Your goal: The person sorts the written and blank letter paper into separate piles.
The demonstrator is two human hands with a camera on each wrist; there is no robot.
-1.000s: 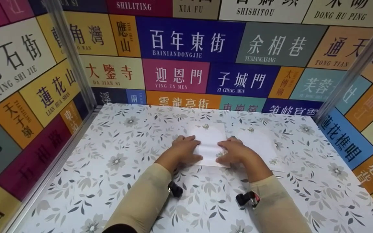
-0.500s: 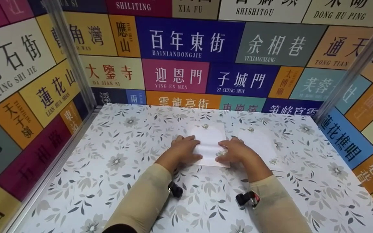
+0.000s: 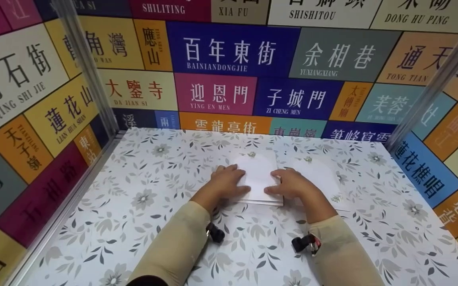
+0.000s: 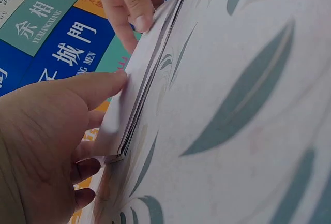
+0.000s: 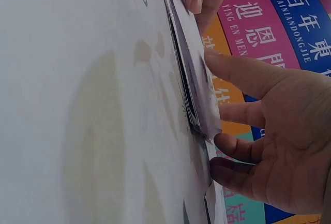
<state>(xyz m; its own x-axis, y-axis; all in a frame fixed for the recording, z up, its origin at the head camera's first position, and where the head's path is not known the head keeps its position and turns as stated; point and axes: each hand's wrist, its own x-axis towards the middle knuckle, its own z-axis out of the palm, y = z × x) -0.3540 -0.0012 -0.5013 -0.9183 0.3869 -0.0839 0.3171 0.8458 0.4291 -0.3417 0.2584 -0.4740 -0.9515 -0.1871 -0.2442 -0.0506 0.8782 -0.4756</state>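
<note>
A small stack of white paper sheets (image 3: 257, 169) with a little flower print near its top edge lies flat on the table, its layers showing along the front. My left hand (image 3: 225, 182) rests at its left edge, thumb on the top sheet. Across from it, my right hand (image 3: 294, 184) touches the right edge with thumb and fingertips. In the left wrist view the layered edge of the stack (image 4: 134, 92) runs beside the left fingers, which are loosely bent. The right wrist view has the right fingertips (image 5: 225, 146) close against the stack's corner.
Another white sheet (image 3: 319, 174) with the same flower print lies to the right, partly behind the right hand. The table (image 3: 153, 222) has a leaf-patterned cover. Walls with colourful street-name panels (image 3: 235, 47) stand behind and at both sides.
The top sheet, creased between the hands before, now lies smooth, and the stack's layers show at the front. My right hand's fingers have eased slightly outward at the edge.
</note>
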